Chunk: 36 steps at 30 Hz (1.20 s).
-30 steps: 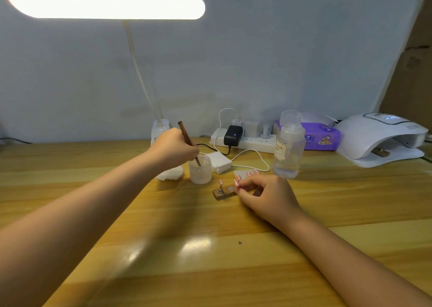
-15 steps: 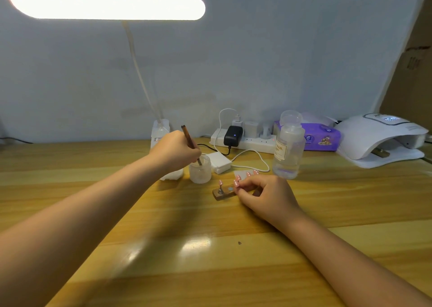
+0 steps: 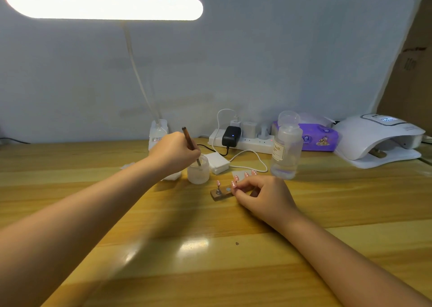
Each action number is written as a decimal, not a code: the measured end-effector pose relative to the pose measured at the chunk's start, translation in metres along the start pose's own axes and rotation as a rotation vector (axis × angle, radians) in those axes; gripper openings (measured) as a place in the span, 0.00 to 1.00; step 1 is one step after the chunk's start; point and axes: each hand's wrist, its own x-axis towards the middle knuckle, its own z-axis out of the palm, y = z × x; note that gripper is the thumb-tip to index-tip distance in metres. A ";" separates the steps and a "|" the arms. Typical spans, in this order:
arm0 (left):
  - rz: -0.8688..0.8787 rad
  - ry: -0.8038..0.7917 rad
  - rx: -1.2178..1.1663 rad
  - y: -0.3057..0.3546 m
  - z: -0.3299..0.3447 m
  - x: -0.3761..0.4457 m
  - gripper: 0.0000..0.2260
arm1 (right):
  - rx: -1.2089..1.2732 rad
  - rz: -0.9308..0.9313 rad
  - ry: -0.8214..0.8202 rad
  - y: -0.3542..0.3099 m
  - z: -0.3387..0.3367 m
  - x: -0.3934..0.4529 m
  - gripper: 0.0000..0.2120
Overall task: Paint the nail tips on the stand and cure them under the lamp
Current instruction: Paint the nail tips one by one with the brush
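A small brown stand lies on the wooden table, with one pink nail tip upright on a peg at its left end. My right hand grips the stand's right end with curled fingers, hiding that part. My left hand holds a brown brush, whose tip dips into a frosted glass jar. The white curing lamp sits at the far right, its display lit.
A clear bottle stands behind my right hand. A power strip with chargers, a white cable, a purple tissue pack and white pads lie near the wall. A desk lamp shines overhead. Cardboard leans at right.
My left hand has shifted slightly right with the brush, its tip staying in the jar. My right hand keeps its hold on the stand.
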 end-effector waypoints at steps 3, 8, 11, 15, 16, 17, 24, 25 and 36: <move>0.004 0.091 -0.012 -0.002 -0.002 -0.002 0.11 | 0.003 -0.001 0.010 0.001 0.000 0.000 0.06; 0.013 0.129 -0.044 -0.002 -0.004 -0.005 0.09 | 0.001 -0.004 0.008 0.001 0.001 0.001 0.08; 0.013 0.054 0.001 -0.001 0.001 -0.004 0.09 | -0.002 -0.012 0.013 0.000 0.001 0.000 0.11; 0.011 0.179 -0.038 -0.004 0.000 -0.004 0.12 | -0.001 -0.014 0.015 0.002 0.001 0.001 0.12; 0.020 0.213 -0.054 -0.005 0.000 -0.005 0.12 | 0.000 -0.010 0.014 0.002 0.001 0.001 0.10; 0.028 0.234 -0.069 -0.005 -0.001 -0.006 0.12 | 0.002 -0.005 0.012 0.003 0.002 0.002 0.08; 0.062 0.187 -0.054 -0.006 0.002 -0.005 0.09 | 0.063 -0.002 0.024 0.002 0.002 0.000 0.09; 0.080 0.228 -0.079 -0.007 0.002 -0.006 0.09 | 0.075 -0.001 0.031 0.002 0.002 0.000 0.09; 0.269 0.393 -0.677 -0.009 0.016 -0.066 0.06 | 0.119 -0.005 0.056 0.000 -0.001 0.000 0.12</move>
